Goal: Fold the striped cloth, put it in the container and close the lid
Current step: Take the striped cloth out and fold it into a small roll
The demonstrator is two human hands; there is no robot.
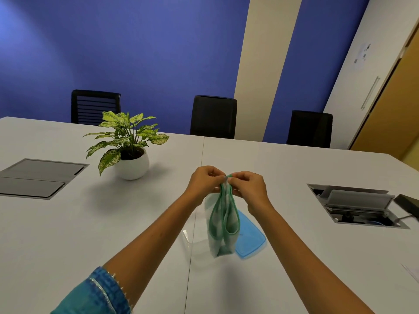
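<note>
The white cloth with green edging and pale green stripes [223, 225] hangs folded in the air above the table. My left hand [205, 183] and my right hand [248, 189] pinch its top corners together, fingertips almost touching. Under and behind the hanging cloth lies the blue lid [250, 239], flat on the table. A clear plastic container [192, 240] stands just left of the lid, partly hidden by the cloth and my left forearm.
A potted plant in a white pot [131, 164] stands to the left. A closed grey floor-box cover [38, 177] is at far left, an open cable box [358, 206] at right. Three black chairs line the far table edge.
</note>
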